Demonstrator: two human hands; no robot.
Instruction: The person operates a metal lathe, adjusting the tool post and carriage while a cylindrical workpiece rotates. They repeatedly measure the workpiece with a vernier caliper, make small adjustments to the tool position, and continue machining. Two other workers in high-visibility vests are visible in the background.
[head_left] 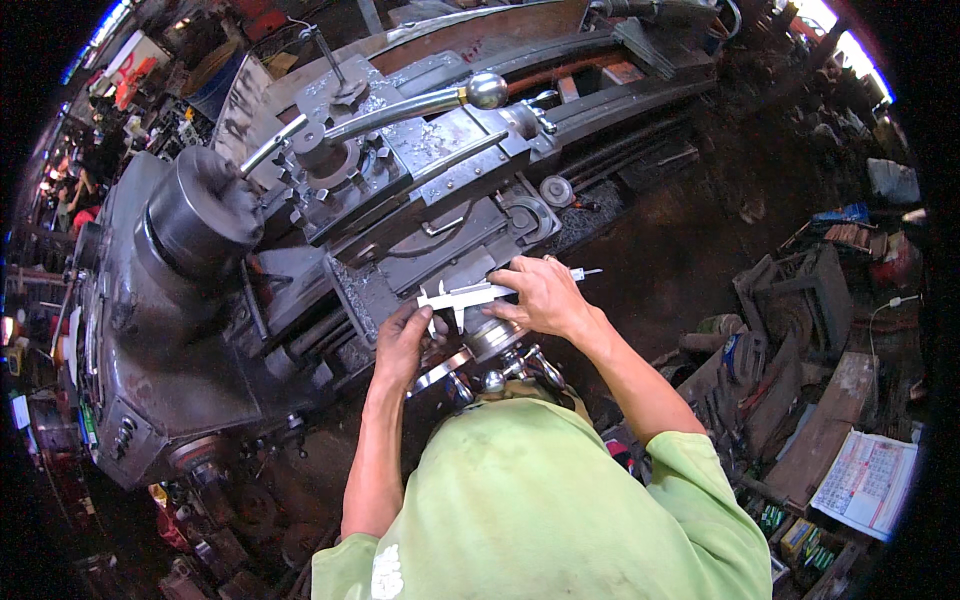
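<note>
I stand at a large grey lathe (200, 330). My right hand (545, 297) grips a steel vernier caliper (462, 296), held level over the lathe's carriage (440, 200). The caliper's thin tail (585, 272) sticks out past my right fingers. My left hand (403, 343) is under the caliper's jaws, fingers curled around a small part I cannot make out. Just below both hands sits a round steel handwheel with knobs (495, 350).
A chuck (200, 215) sits at left on the headstock. A long lever with a ball knob (487, 90) crosses the tool post. Metal chips litter the carriage. Scrap parts, boxes and a paper calendar (868, 482) lie on the floor at right. People are at far left.
</note>
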